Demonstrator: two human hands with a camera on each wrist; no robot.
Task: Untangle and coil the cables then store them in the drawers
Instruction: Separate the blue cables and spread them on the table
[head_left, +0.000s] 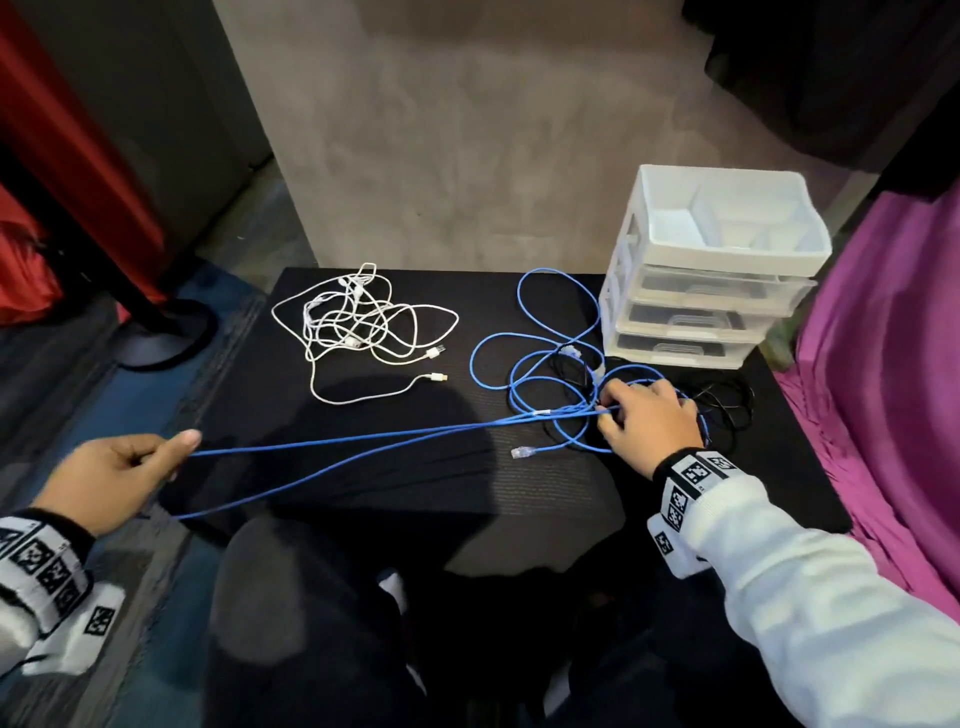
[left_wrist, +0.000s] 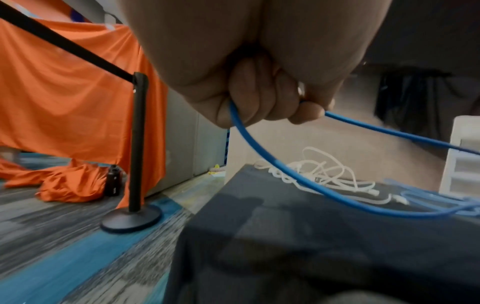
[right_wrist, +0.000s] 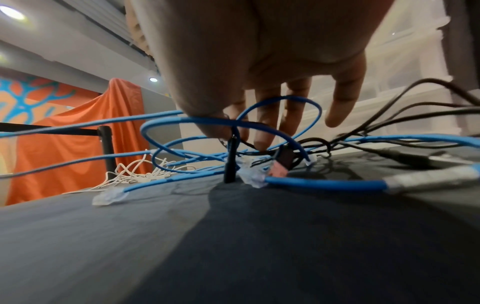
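Blue cable: head view, two strands run taut from left hand, off the table's left edge, to right hand on the tangle beside the drawer unit.
Left wrist view: fingers curled round the strand, loop sagging below.
Right wrist view: fingers straight, spread, tips among blue loops and black cable.

The black cable lies partly hidden under the right hand. The drawers are frosted, their contents too dim to read. The left wrist view cuts the blue cable off at its right edge (much there is blurred).
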